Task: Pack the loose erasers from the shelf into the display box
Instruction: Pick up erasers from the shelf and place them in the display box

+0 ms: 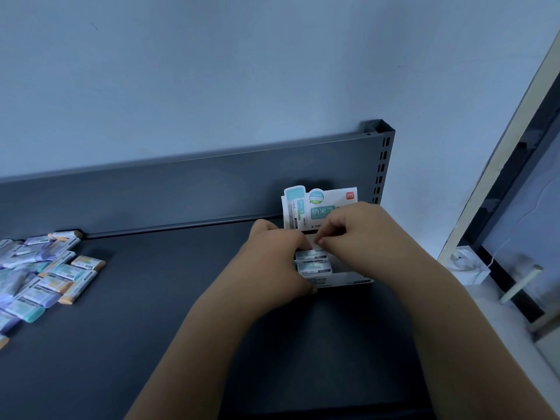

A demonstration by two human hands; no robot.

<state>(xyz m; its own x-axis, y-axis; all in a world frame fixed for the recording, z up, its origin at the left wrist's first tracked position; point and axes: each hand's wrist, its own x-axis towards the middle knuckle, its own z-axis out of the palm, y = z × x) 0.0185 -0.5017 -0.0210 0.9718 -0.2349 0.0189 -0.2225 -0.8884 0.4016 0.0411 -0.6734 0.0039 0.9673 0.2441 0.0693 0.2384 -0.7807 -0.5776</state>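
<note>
A white display box (342, 278) with an upright printed back card (321, 207) stands at the right end of the dark shelf. Two wrapped erasers (313, 262) lie stacked inside it, labels up. My left hand (278, 262) curls round the box's left side, fingers reaching in over the erasers. My right hand (354, 231) hovers over the back of the box, and its fingertips pinch a small pale eraser (315, 239) there. A pile of several loose wrapped erasers (42, 274) in purple, orange and teal lies at the far left of the shelf.
The dark grey metal shelf (169, 298) has a raised back panel (181, 189) and a slotted upright post (381, 165) at the right. Beyond the shelf's right end are a white ledge, a window frame (515, 165) and a white plug with a cable (466, 262).
</note>
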